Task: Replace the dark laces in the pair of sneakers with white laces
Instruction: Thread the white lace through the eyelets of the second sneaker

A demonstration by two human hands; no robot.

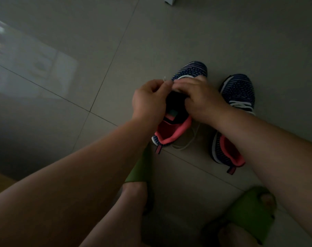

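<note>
We see two blue sneakers with pink insides standing side by side on the tiled floor. Our left hand pinches the tip of a white lace above the left sneaker. Our right hand rests on top of that same shoe, fingers curled over its front, close to the left hand. More white lace lies loose on the floor between the shoes. The right sneaker already has white laces tied. Our feet wear green slippers.

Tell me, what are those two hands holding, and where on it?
The left hand pinches the white lace near its tip. The right hand rests on the left sneaker; its grip is hidden.
</note>
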